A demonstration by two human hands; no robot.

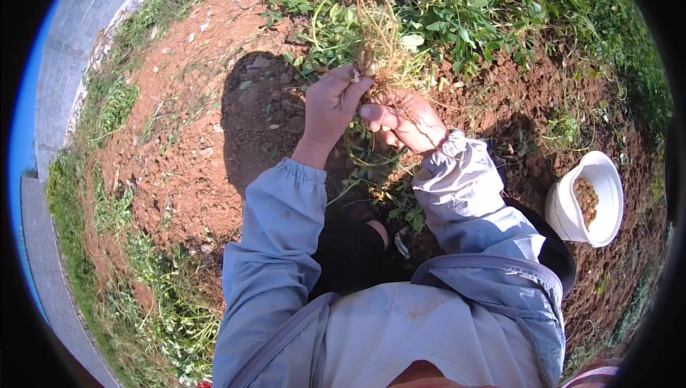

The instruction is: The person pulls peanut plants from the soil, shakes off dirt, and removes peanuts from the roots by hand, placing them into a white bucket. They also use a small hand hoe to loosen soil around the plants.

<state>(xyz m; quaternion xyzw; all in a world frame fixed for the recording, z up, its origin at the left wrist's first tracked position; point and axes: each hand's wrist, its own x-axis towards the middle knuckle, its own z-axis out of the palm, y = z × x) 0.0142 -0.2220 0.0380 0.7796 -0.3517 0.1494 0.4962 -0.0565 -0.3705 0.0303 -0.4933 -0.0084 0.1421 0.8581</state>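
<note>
An uprooted peanut plant [394, 61] with dry, straw-coloured stems and thin roots is between my two hands. My left hand [335, 101] pinches it near a small pale pod [370, 69], thumb and fingers together. Curled at the lower right of the tangle is my right hand [407, 120], its thumb pointing left. Roots trail across the back of this hand towards the cuff. Some of what its bent fingers enclose is hidden. Farther right, a white plastic bucket [608, 200] tilts on the soil, with a heap of unshelled peanuts [585, 200] inside.
Leafy green plants [482, 7] grow thickly ahead and to the right. Reddish soil [171, 173] with small stones spreads to the left. Pulled greenery [171, 313] lies at the lower left. Beyond the grass runs a grey paved strip [80, 29]. My shoe [359, 211] is below my hands.
</note>
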